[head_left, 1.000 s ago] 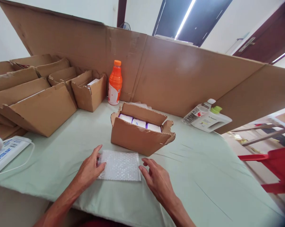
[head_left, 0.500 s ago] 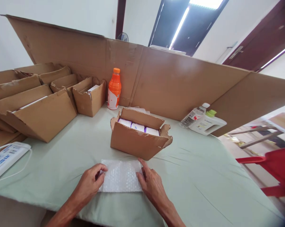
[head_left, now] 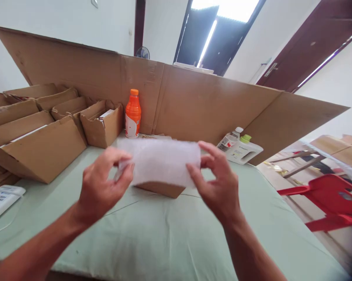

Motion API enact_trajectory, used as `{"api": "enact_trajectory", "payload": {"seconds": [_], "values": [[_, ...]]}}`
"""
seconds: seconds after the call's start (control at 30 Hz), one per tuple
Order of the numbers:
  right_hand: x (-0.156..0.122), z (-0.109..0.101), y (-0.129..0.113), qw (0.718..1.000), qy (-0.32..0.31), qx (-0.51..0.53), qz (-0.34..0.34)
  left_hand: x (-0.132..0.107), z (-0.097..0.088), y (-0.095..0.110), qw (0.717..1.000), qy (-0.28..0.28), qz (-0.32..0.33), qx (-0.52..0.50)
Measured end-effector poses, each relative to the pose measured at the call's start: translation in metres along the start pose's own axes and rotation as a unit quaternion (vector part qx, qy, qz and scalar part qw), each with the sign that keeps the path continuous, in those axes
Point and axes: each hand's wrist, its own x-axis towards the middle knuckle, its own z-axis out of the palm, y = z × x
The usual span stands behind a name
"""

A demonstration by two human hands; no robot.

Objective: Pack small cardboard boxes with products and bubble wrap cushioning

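A whitish sheet of bubble wrap [head_left: 164, 162], blurred by motion, is stretched level between my two hands above the table. My left hand [head_left: 104, 179] pinches its left end between thumb and fingers. At the right end, my right hand [head_left: 218, 179] grips it with the thumb on the near side. Behind the sheet stands a small cardboard box [head_left: 161, 190]; only its lower front shows, and its contents are hidden.
Several open cardboard boxes [head_left: 44, 152] crowd the left. An orange bottle [head_left: 133, 115], a clear bottle [head_left: 230, 138] and a white jug [head_left: 243, 151] stand by the cardboard screen [head_left: 211, 105]. A power strip [head_left: 4, 199] lies at left, a red chair [head_left: 333, 199] at right.
Both hands have lifted the bubble wrap off the table and carried it forward, so it now covers most of the small box. The view has shifted slightly.
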Motion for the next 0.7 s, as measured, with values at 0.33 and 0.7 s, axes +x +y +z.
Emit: {"api": "enact_trajectory", "payload": {"seconds": [0.33, 0.7], "values": [[0.070, 0.032, 0.061, 0.871, -0.364, -0.313, 0.106, 0.106, 0.099, -0.040, 0.878, -0.462, 0.020, 0.124], [0.075, 0.016, 0.045, 0.859, -0.386, -0.328, 0.070, 0.106, 0.062, -0.019, 0.873, -0.457, 0.068, 0.157]]}}
